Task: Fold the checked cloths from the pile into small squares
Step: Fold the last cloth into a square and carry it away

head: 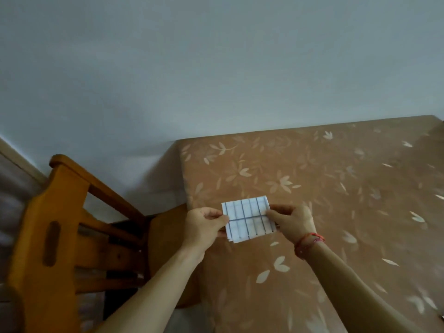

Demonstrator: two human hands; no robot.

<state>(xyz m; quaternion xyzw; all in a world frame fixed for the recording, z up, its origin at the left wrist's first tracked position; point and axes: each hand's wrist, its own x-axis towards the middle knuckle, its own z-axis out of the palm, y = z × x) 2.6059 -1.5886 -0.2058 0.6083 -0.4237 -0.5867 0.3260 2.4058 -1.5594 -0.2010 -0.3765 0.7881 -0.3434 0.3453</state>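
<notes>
Cloth [247,217] in left hand [204,228], right hand [294,221]

Cloth [247,218] ends under left hand [206,228], right hand [294,219], chair [55,236] cropped, seemingly blurred, table [336,188] cropped

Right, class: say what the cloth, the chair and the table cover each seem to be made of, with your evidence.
Cloth: thin matt fabric, perhaps cotton; it folds in soft layers.
Chair: solid wood with an orange varnish; the rail shines slightly.
Table cover: probably vinyl or coated fabric; it has a leaf print and a faint sheen, and it drapes at the corner.
</notes>
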